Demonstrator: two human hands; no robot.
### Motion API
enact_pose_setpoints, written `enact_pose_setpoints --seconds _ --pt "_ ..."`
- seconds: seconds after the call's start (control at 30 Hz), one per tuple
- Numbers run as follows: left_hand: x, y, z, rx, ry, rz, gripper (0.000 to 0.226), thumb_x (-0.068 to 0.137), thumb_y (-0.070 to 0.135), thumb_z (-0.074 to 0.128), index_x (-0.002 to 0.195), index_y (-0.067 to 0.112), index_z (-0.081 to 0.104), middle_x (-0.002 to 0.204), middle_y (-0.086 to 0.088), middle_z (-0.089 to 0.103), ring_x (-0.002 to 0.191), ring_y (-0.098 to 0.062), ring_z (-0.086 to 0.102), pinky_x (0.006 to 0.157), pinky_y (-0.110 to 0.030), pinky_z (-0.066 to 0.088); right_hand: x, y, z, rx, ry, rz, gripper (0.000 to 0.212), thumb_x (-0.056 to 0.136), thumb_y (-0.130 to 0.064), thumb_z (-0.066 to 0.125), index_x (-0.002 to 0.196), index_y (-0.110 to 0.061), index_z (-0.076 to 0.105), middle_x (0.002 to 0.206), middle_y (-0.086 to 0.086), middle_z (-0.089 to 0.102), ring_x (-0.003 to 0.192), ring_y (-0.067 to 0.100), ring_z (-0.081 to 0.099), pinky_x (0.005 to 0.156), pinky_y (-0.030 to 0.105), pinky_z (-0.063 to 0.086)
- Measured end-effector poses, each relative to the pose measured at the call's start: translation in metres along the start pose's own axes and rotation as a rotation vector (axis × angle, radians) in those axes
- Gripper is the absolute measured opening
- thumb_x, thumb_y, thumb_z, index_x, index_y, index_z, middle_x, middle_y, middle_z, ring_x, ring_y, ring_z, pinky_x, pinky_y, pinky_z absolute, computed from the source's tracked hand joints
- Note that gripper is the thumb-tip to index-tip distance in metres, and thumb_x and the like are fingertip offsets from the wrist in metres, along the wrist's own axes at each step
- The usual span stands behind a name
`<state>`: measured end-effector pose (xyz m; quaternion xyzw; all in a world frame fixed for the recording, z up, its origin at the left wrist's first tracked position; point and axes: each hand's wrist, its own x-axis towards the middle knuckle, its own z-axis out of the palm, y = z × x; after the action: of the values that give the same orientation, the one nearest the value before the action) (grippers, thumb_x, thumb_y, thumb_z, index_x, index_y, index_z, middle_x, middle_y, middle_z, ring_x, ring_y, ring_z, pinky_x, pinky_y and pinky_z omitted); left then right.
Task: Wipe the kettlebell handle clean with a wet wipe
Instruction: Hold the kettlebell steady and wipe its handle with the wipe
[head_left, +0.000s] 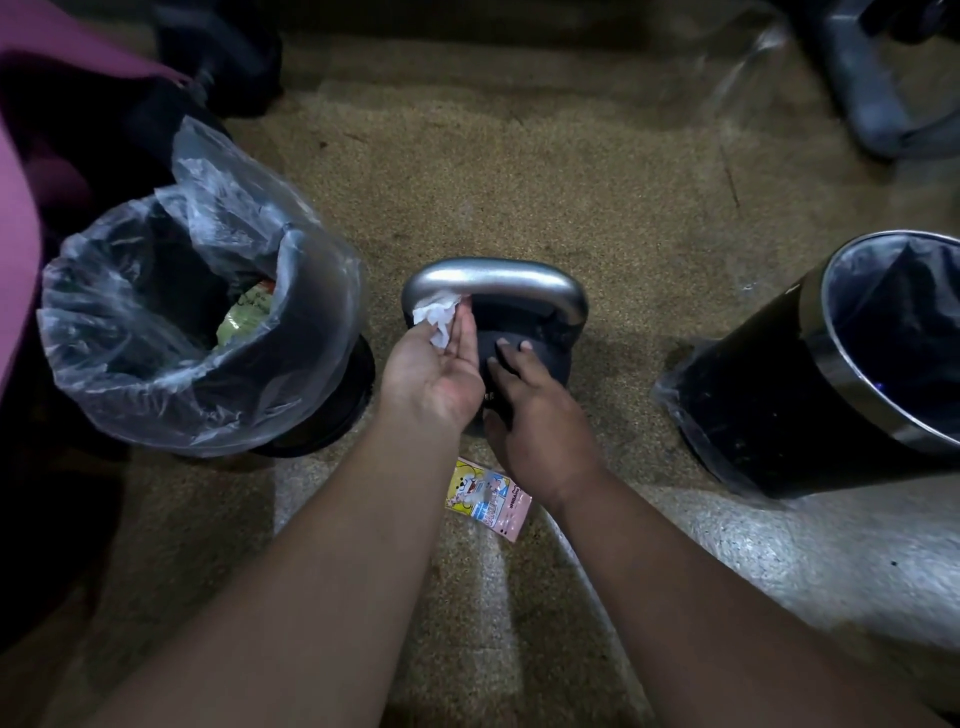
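Observation:
A black kettlebell (540, 332) with a silver handle (498, 278) stands on the speckled floor in the middle of the head view. My left hand (436, 369), palm up, holds a crumpled white wet wipe (435, 316) against the left end of the handle, fingers and thumb around the wipe. My right hand (535, 410) rests flat on the kettlebell's black body, fingers spread. A pink and yellow wet wipe packet (488, 496) lies on the floor just in front of the kettlebell, partly under my right wrist.
A bin lined with a clear plastic bag (202, 332) stands left of the kettlebell, with some rubbish inside. A second black bin with a metal rim (831, 364) stands to the right. Dark objects and a grey chair base (872, 93) lie at the back.

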<state>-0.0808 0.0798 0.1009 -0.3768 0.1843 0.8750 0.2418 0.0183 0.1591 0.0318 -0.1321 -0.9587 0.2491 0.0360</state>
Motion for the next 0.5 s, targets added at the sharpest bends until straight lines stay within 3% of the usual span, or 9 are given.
enact_pose_setpoints --seconds 0.1,0.27,0.33,0.43,0.5 --pt "-0.0005 -0.0026 0.0031 -0.006 0.006 -0.010 0.021 0.102 0.007 0.048 0.092 -0.007 0.060 0.076 -0.016 0.068 0.113 -0.024 0.064 0.081 -0.027 0.056 0.0001 0.0000 -0.0003 -0.002 0.001 0.004 0.058 0.087 -0.027 0.058 0.143 -0.017 0.046 0.156 -0.003 0.030 0.146 0.016 0.022 0.115 0.022 0.017" --pt "0.0015 -0.0016 -0.0018 0.029 -0.013 0.014 0.021 0.103 0.007 0.045 0.105 -0.009 0.059 0.087 -0.019 0.067 0.112 -0.026 0.065 0.077 -0.027 0.057 0.0005 0.0004 -0.0007 -0.005 0.002 -0.010 0.057 0.087 -0.026 0.058 0.142 -0.015 0.047 0.156 -0.003 0.030 0.147 0.016 0.020 0.113 0.019 0.013" --pt "0.0048 -0.0001 -0.0024 0.039 -0.002 0.024 0.023 0.103 0.007 0.045 0.111 -0.009 0.059 0.085 -0.019 0.069 0.111 -0.025 0.066 0.079 -0.026 0.057 0.0006 0.0005 -0.0002 0.002 0.002 -0.007 0.058 0.086 -0.025 0.059 0.142 -0.014 0.047 0.156 -0.002 0.030 0.146 0.016 0.020 0.114 0.021 0.014" --pt "-0.0011 -0.0019 -0.0018 0.046 -0.025 0.004 0.020 0.102 0.007 0.048 0.098 -0.008 0.061 0.072 -0.018 0.071 0.101 -0.022 0.067 0.080 -0.027 0.057 0.0000 0.0001 0.0006 -0.004 0.016 -0.003 0.058 0.086 -0.026 0.061 0.141 -0.014 0.048 0.154 0.000 0.033 0.145 0.018 0.024 0.113 0.022 0.016" --pt "-0.0025 -0.0030 -0.0034 0.063 -0.032 0.010 0.020 0.101 0.007 0.049 0.096 -0.009 0.061 0.073 -0.018 0.071 0.101 -0.023 0.067 0.083 -0.028 0.057 0.0001 0.0005 0.0013 0.014 0.027 -0.005 0.058 0.085 -0.025 0.063 0.140 -0.012 0.050 0.154 0.001 0.035 0.145 0.019 0.026 0.113 0.022 0.017"
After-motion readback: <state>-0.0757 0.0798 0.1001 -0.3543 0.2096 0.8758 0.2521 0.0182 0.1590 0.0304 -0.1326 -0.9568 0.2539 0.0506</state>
